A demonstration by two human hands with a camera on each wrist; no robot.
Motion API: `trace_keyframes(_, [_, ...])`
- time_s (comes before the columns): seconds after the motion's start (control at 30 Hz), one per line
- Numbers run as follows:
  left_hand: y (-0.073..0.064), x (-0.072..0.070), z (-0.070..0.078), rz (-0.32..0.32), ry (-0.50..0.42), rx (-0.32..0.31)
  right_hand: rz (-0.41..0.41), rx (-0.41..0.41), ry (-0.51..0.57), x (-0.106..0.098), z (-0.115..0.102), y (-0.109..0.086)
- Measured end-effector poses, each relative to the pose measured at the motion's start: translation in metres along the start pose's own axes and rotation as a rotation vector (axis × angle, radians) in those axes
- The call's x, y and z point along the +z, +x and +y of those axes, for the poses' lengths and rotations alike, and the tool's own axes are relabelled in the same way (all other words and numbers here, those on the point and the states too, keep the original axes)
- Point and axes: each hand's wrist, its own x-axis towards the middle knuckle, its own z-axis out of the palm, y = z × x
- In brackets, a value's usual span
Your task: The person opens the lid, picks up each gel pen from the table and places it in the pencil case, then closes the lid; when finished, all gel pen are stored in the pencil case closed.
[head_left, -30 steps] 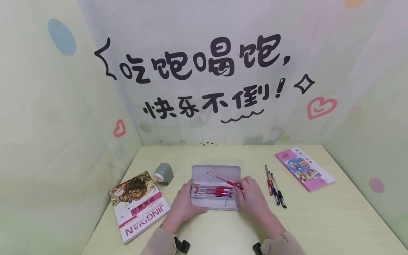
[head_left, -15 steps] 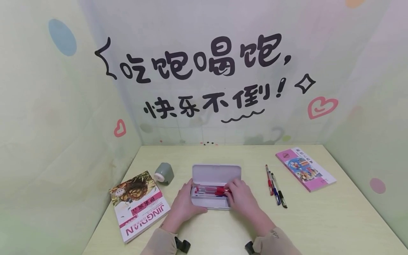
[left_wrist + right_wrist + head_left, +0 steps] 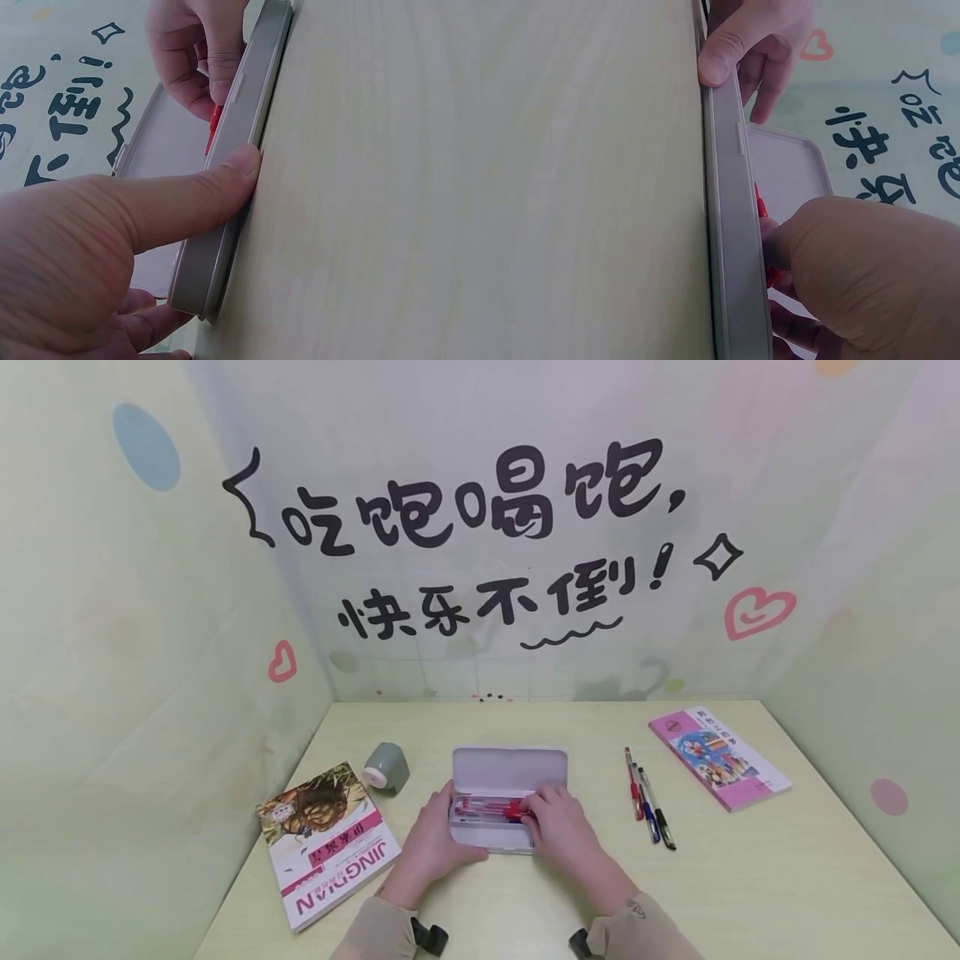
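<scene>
A pale grey pencil case [image 3: 504, 768] lies with its lid raised at the middle of the table. Several red pens [image 3: 483, 808] lie in its rear compartment. My left hand [image 3: 438, 833] grips the case's left end, thumb across the front wall, as the left wrist view shows. With bent fingers, my right hand [image 3: 564, 822] reaches inside the right part of the case and pinches a red pen [image 3: 214, 124] at its red grip end. In the right wrist view the front wall of the case and the hand cover most of that pen.
A book with a brown picture [image 3: 326, 843] lies left of the case, and a grey-green pencil sharpener [image 3: 386, 768] stands behind it. To the right are a red pen [image 3: 633, 785], a blue pen [image 3: 646, 803], a black pen [image 3: 657, 807] and a pink book [image 3: 716, 758].
My right hand has moved left and down into the case with the red pen, which slanted above the compartment a second ago and now lies among the others. My left hand stays put.
</scene>
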Motion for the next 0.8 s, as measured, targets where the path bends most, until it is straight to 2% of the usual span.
trace_keyframes(0.17, [0.001, -0.001, -0.001, 0.003, 0.002, 0.004, 0.025, 0.007, -0.014, -0.001, -0.001, 0.000])
trace_keyframes(0.37, [-0.001, 0.003, -0.002, -0.003, -0.006, -0.003, 0.037, 0.045, 0.048, -0.002, 0.007, -0.004])
trace_keyframes(0.57, [-0.001, 0.005, -0.002, 0.014, -0.001, -0.001, 0.109, 0.117, 0.095, -0.012, 0.035, -0.008])
trace_keyframes(0.8, [-0.002, 0.002, -0.002, 0.014, -0.009, -0.015, 0.190, 0.274, 0.118, -0.033, 0.079, -0.024])
